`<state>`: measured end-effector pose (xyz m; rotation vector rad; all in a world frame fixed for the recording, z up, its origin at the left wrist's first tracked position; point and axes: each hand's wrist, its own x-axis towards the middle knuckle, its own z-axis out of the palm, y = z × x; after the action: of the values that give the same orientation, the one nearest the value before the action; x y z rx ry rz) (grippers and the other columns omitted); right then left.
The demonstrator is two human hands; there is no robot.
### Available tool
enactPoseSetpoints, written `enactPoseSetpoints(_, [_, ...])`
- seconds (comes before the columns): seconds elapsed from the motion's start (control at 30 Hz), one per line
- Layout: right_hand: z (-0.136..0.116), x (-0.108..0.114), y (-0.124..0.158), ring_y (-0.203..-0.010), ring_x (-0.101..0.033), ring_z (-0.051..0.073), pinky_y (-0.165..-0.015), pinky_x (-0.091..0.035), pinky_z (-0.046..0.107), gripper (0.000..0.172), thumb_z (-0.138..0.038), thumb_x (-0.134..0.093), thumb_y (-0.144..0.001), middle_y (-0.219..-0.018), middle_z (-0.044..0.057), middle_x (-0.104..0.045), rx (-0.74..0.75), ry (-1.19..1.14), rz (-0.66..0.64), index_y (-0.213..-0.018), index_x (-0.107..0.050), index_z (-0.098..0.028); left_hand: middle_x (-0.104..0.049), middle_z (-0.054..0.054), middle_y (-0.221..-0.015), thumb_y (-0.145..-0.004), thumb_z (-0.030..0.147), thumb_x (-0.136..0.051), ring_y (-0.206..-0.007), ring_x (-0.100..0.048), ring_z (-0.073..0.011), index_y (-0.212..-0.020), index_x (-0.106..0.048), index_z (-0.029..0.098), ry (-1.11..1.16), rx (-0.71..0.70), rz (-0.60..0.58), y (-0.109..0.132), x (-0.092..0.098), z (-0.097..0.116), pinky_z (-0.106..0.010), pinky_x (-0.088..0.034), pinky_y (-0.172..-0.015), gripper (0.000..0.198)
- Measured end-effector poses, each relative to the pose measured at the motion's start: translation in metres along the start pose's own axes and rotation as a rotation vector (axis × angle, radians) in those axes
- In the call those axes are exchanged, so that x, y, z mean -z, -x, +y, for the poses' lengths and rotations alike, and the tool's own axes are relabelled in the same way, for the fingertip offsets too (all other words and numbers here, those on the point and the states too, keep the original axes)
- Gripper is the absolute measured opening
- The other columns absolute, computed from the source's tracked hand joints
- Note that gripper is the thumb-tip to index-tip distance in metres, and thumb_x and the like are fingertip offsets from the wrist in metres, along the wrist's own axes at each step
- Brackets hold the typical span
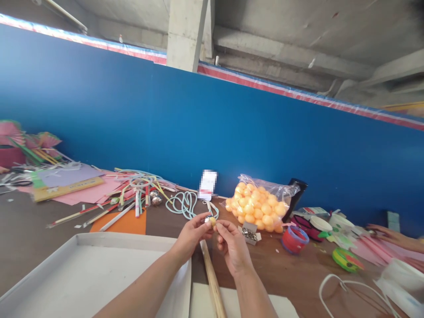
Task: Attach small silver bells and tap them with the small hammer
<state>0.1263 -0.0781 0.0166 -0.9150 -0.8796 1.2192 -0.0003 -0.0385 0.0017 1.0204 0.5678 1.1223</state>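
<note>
A small ball (211, 220), partly shiny silver and partly yellow-orange, is held up over the table. My left hand (189, 235) grips its left side between thumb and fingers. My right hand (232, 247) pinches at its right edge with thumb and forefinger; whether a small piece is between those fingertips is too fine to make out. Below both hands lies a pale wooden stick (212, 276). Just beyond my right hand stands an open small box (250, 233) of shiny metal bits. A clear bag of orange balls (256, 205) rests behind it.
A white tray (82, 242) fills the near left. Straws, paper and silver balls (156, 198) spread beyond it, with a coiled pale blue cord (184, 205). Tape rolls (294, 238) and a white cable (347, 282) lie right. Another person's hand (380, 232) reaches in. A blue partition (198, 123) closes the back.
</note>
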Motion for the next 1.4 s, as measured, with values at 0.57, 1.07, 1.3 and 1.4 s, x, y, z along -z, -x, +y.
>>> enactPoseSetpoints(0.57, [0.003,0.009,-0.003,-0.044,-0.036,0.003,-0.035,-0.021,0.014,0.02,-0.03,-0.07,-0.066,-0.069,-0.001,-0.061,-0.056,-0.008,-0.007,-0.081,-0.065,-0.017,-0.065,-0.006,-0.09,-0.066,0.032,-0.067,-0.074,-0.06,-0.0156,-0.12,-0.052,0.015,-0.202,-0.028,-0.049,-0.002,0.001,-0.002,-0.031,-0.05,-0.072,0.058])
enactPoseSetpoints(1.07, [0.002,0.013,-0.003,-0.045,-0.033,0.001,-0.036,-0.019,0.011,0.016,-0.029,-0.069,-0.069,-0.072,-0.002,-0.056,-0.079,-0.041,0.0,-0.078,-0.063,-0.017,-0.063,-0.004,-0.082,-0.069,0.029,-0.064,-0.069,-0.059,-0.0149,-0.115,-0.055,0.017,-0.346,-0.101,-0.045,0.0,0.001,-0.001,-0.029,-0.049,-0.068,0.048])
enactPoseSetpoints(1.3, [0.002,0.014,-0.004,-0.045,-0.033,0.001,-0.035,-0.019,0.01,0.016,-0.028,-0.069,-0.07,-0.073,-0.001,-0.055,-0.087,-0.048,0.013,-0.076,-0.061,-0.016,-0.063,-0.005,-0.088,-0.069,0.031,-0.066,-0.072,-0.058,-0.0148,-0.116,-0.053,0.017,-0.259,-0.095,-0.114,-0.005,0.007,-0.009,-0.032,-0.049,-0.071,0.051])
enactPoseSetpoints(1.4, [0.002,0.014,-0.004,-0.046,-0.032,0.001,-0.035,-0.019,0.01,0.016,-0.028,-0.069,-0.07,-0.071,-0.001,-0.055,-0.091,-0.066,0.021,-0.075,-0.061,-0.015,-0.063,-0.006,-0.087,-0.068,0.031,-0.067,-0.071,-0.058,-0.0144,-0.116,-0.053,0.017,-0.241,-0.086,-0.122,-0.006,0.007,-0.01,-0.032,-0.049,-0.071,0.051])
